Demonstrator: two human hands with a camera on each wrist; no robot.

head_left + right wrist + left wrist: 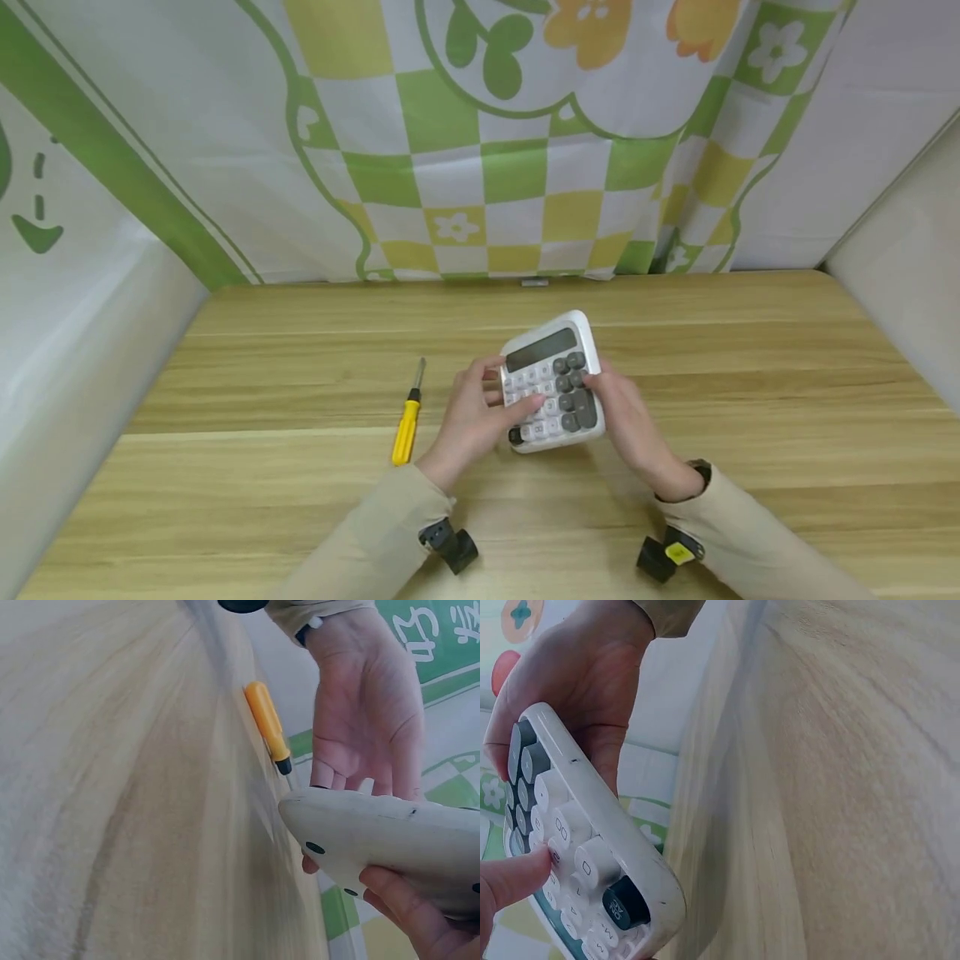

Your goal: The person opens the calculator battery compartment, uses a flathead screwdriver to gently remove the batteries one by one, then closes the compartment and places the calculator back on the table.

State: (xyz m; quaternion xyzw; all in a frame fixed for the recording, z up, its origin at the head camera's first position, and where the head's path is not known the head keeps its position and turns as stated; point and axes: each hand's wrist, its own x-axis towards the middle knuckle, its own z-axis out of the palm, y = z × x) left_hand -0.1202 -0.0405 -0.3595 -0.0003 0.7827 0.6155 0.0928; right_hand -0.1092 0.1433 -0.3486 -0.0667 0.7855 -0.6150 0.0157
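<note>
A white calculator (564, 386) with round white and grey keys and a dark display is held between both hands, tilted over the wooden table. My left hand (474, 417) grips its left side, the thumb lying across the white keys and the fingers at the edge. On the other side, my right hand (628, 423) holds the right edge, thumb by the grey keys. The right wrist view shows the calculator's underside (375, 832) with small dark feet, and right-hand fingers (409, 904) supporting it from behind. A dark key (625, 903) sits at one corner.
A yellow-handled screwdriver (406, 429) lies on the table (262, 475) left of my left hand, its tip pointing away. A green and yellow checked curtain (517, 175) hangs at the table's back edge. White walls flank both sides.
</note>
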